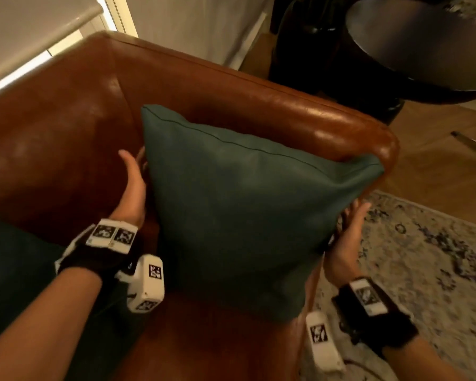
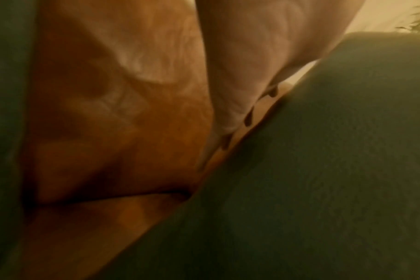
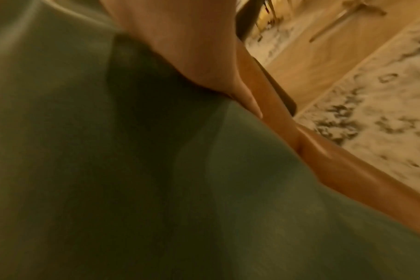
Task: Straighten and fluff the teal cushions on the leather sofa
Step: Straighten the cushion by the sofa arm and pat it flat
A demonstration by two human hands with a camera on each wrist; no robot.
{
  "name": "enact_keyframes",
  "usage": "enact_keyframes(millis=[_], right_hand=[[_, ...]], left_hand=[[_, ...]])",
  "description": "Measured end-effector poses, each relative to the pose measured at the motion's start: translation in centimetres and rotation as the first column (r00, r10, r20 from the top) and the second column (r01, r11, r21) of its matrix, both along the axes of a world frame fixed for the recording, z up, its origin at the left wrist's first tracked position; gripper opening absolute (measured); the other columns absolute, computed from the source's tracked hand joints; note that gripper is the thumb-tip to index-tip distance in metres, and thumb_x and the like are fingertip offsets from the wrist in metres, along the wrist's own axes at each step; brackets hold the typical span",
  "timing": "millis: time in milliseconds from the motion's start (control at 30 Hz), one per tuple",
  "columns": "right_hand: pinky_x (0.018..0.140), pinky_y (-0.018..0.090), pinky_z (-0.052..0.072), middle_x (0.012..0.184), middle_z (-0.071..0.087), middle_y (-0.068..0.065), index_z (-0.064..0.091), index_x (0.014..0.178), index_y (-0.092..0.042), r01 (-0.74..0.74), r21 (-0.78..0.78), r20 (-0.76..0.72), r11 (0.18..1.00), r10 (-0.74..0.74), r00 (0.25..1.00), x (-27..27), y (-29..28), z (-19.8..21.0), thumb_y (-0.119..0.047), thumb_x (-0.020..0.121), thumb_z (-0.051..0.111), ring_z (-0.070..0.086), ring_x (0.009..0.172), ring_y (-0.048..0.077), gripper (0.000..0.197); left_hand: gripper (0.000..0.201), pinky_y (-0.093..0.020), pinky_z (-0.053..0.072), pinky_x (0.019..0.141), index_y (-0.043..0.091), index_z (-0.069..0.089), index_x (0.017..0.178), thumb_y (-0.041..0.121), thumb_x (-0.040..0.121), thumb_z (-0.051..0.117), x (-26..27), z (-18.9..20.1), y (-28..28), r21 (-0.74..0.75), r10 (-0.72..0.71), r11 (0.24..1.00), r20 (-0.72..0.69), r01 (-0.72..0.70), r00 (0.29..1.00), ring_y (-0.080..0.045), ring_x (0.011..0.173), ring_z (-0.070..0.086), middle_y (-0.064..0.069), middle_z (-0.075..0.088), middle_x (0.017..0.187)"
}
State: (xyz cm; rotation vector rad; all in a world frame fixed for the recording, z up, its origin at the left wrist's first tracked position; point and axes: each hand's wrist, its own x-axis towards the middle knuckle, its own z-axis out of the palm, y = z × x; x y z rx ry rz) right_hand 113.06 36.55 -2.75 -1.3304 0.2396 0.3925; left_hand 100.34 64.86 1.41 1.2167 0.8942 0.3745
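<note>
Two forearms with strapped-on wrist cameras reach forward from the near edge. Left hand (image 1: 131,185) lies flat against the left edge of a teal cushion (image 1: 248,204), its fingers (image 2: 259,62) straight and together, thumb pointing up. Right hand (image 1: 346,237) presses the opposite edge with straight fingers (image 3: 240,91); neither hand curls round the fabric. Held between both palms, the cushion stands upright on the seat of a brown leather sofa (image 1: 88,105), its far corner touching the rounded armrest (image 1: 341,125). Part of a second teal cushion (image 1: 17,270) lies at the near left. A patterned rug (image 1: 429,259) covers the floor to the right; farther off stands a dark round surface (image 1: 418,48).
</note>
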Motion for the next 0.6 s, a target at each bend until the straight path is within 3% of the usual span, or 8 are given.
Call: enact_keyframes(millis=[100, 167, 233, 267, 300, 400, 467, 600], right_hand=[[0.107, 0.04, 0.04, 0.141, 0.05, 0.002, 0.044, 0.134, -0.028, -0.012, -0.153, -0.003, 0.988, 0.011, 1.0, 0.1, 1.0, 0.1, -0.089, 0.069, 0.037, 0.05, 0.125, 0.019, 0.09], [0.103, 0.04, 0.042, 0.132, 0.053, 0.012, 0.048, 0.125, -0.019, -0.01, -0.243, 0.029, 0.97, 0.018, 0.999, -0.3, 0.7, -0.6, -0.062, 0.089, 0.046, 0.05, 0.122, 0.03, 0.056], [0.079, 0.012, 0.047, 0.102, 0.059, 0.003, 0.053, 0.103, -0.013, 0.023, -0.356, 0.13, 0.934, 0.025, 0.991, -0.6, 0.3, 0.2, -0.018, 0.099, 0.047, 0.058, 0.095, 0.017, 0.009], [0.07, 0.003, 0.043, 0.098, 0.057, -0.002, 0.053, 0.101, -0.011, 0.055, -0.393, 0.197, 0.918, 0.025, 0.98, -0.5, 0.1, 0.3, -0.011, 0.099, 0.046, 0.055, 0.086, 0.009, 0.008], [0.071, -0.001, 0.041, 0.104, 0.056, -0.001, 0.053, 0.107, -0.007, 0.071, -0.427, 0.271, 0.901, 0.053, 0.961, -0.7, 0.0, 0.3, -0.01, 0.099, 0.045, 0.053, 0.088, 0.007, 0.012], [0.103, 0.018, 0.038, 0.136, 0.046, 0.004, 0.04, 0.136, -0.005, 0.133, -0.448, 0.465, 0.884, 0.103, 0.879, -1.5, 0.3, 1.0, -0.009, 0.1, 0.044, 0.047, 0.121, 0.008, 0.036], [0.101, 0.015, 0.038, 0.13, 0.044, 0.0, 0.043, 0.128, -0.019, 0.178, -0.363, 0.524, 0.915, 0.043, 0.851, -1.3, 0.0, 1.8, -0.005, 0.1, 0.041, 0.046, 0.117, -0.007, 0.032], [0.098, 0.022, 0.042, 0.119, 0.053, -0.005, 0.046, 0.124, -0.021, 0.186, -0.218, 0.533, 0.958, -0.043, 0.845, -1.2, -0.4, 4.3, -0.018, 0.104, 0.035, 0.052, 0.11, 0.006, 0.023]], left_hand=[[0.072, -0.033, 0.045, 0.101, 0.035, 0.052, 0.129, 0.075, 0.086, 0.01, 1.1, 1.2, -0.7, 0.026, -0.057, 0.998, 0.04, 0.056, 0.998, -0.006, 0.108, 0.061, 0.013, 0.065, 0.12], [0.076, -0.041, 0.039, 0.105, 0.034, 0.049, 0.134, 0.079, 0.082, 0.017, 1.5, 1.8, -1.3, 0.084, -0.045, 0.996, 0.047, 0.041, 0.998, -0.013, 0.12, 0.054, 0.008, 0.058, 0.132], [0.072, -0.039, 0.04, 0.103, 0.031, 0.046, 0.136, 0.075, 0.085, 0.022, 1.7, 1.9, -1.2, 0.126, 0.019, 0.992, 0.074, -0.028, 0.997, -0.014, 0.122, 0.052, 0.007, 0.055, 0.134], [0.07, -0.036, 0.04, 0.101, 0.027, 0.044, 0.138, 0.072, 0.087, 0.027, 2.0, 1.9, -1.2, 0.146, 0.034, 0.988, 0.091, -0.047, 0.995, -0.013, 0.121, 0.051, 0.009, 0.054, 0.133], [0.065, -0.032, 0.039, 0.098, 0.023, 0.043, 0.138, 0.066, 0.091, 0.031, 2.1, 1.7, -1.1, 0.178, 0.05, 0.982, 0.078, -0.063, 0.996, -0.011, 0.12, 0.05, 0.013, 0.054, 0.128], [0.04, -0.029, 0.039, 0.094, 0.023, 0.047, 0.128, 0.048, 0.099, 0.034, 2.2, 1.4, -1.3, 0.3, 0.142, 0.943, 0.021, -0.142, 0.99, -0.013, 0.112, 0.05, 0.014, 0.052, 0.108], [0.037, -0.031, 0.04, 0.1, 0.023, 0.051, 0.125, 0.046, 0.099, 0.037, 2.0, 1.4, -0.6, 0.346, 0.191, 0.919, 0.034, -0.19, 0.981, -0.015, 0.117, 0.05, 0.008, 0.055, 0.116], [0.038, -0.027, 0.039, 0.103, 0.018, 0.052, 0.132, 0.036, 0.1, 0.041, 2.5, 2.3, 1.7, 0.478, 0.145, 0.861, 0.096, -0.174, 0.985, -0.011, 0.123, 0.05, 0.0, 0.055, 0.134]])
